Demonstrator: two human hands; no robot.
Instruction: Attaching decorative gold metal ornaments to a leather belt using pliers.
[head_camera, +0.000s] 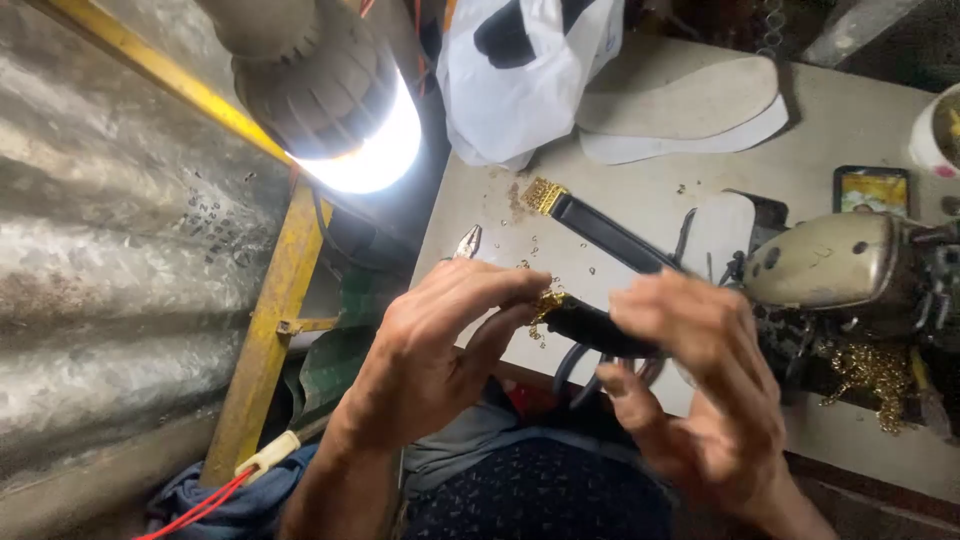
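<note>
At the far left, a corrugated metal wall (110, 260) and a yellow metal frame (268, 320) stand beside a lit lamp (340, 95) that hangs over the tabletop's left edge. Below it, the left hand (440, 345) is curled narrow, its fingertips (525, 290) pinched on the gold chain trim (547, 303) at the end of a black strap (590, 328). Small pliers (466, 242) lie on the tabletop (640, 195) just above this hand, near the left edge. A second black strap (610, 238) with a gold end lies slanted farther back. The right hand (700, 375) closes loosely over the other end of the held strap, so the strap runs between both hands, above the tabletop's near edge. A white plastic bag (520, 80) and pale shoe insoles (690, 105) lie toward the far edge. At the right stands a sewing machine (850, 262), with a phone (871, 190) behind it and loose gold chain (875, 375) below.
</note>
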